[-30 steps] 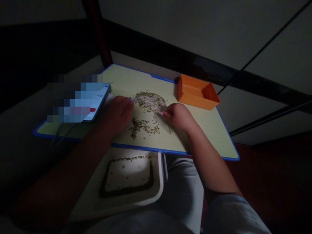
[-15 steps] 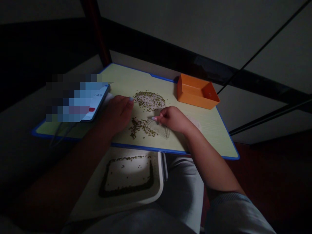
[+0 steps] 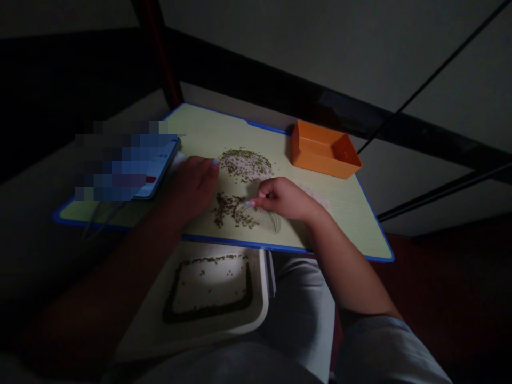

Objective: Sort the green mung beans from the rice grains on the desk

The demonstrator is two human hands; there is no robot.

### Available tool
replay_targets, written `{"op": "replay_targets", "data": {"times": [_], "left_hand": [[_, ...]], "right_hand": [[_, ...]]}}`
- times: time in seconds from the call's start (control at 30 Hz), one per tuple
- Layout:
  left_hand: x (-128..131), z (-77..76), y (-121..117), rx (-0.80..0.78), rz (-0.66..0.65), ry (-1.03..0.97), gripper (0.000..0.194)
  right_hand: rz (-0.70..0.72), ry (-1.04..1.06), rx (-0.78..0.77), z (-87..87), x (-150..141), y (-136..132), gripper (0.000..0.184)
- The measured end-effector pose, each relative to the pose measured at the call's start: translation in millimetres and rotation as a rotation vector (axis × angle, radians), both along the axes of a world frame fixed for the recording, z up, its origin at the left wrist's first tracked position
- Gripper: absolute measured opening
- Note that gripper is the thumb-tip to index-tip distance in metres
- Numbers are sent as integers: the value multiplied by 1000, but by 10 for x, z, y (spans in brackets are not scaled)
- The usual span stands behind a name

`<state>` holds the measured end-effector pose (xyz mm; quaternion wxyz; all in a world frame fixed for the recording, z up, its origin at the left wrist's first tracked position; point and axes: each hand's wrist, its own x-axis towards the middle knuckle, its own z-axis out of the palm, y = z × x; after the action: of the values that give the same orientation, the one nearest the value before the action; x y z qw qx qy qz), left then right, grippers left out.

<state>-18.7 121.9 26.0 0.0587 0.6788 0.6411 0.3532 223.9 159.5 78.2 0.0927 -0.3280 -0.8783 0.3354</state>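
The protractor [image 3: 269,220] is pinched by the right hand [image 3: 283,198] beside loose beans [image 3: 224,207] on the bench [image 3: 352,218], seemingly to steady its edge, while the left hand's [image 3: 195,184] grip (deep in shadow) cannot be told.

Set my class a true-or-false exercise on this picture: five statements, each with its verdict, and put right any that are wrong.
1. The right hand holds a clear protractor. True.
2. The orange box stands at the tabletop's near left corner. False: it stands by the far edge, toward the right.
3. The far heap mixes pale grains with greenish seeds. True.
4. The phone is beside the right hand. False: it is beside the left hand.
5. The white tub lies lower than the tabletop and has small dark seeds in it. True.
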Motion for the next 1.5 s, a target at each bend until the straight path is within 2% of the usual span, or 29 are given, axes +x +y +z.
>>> {"op": "replay_targets", "data": {"times": [0.17, 0.63, 0.77, 0.87, 1.03, 1.17, 1.33, 1.5], "left_hand": [[5, -12, 1, -10, 5, 2, 50], [-1, -7, 29, -7, 20, 34, 48], [68, 72, -41, -10, 61, 116, 47], [162, 176, -148, 53, 210, 157, 44], [232, 270, -238, 46, 244, 88, 43], [204, 260, -221, 27, 216, 31, 50], [182, 219, -195, 74, 219, 153, 53], [140, 134, -114, 53, 79, 251, 52]], "right_hand": [[73, -38, 4, 16, 6, 1, 42], [55, -83, 68, -12, -2, 16, 35], [77, -58, 68, -40, 5, 44, 38], [82, -42, 58, -43, 6, 41, 41], [73, -26, 38, -32, 1, 21, 42], [79, -21, 50, -23, -6, 16, 42], [76, -31, 72, -17, -9, 16, 39], [87, -25, 86, -23, 2, 20, 38]]}}
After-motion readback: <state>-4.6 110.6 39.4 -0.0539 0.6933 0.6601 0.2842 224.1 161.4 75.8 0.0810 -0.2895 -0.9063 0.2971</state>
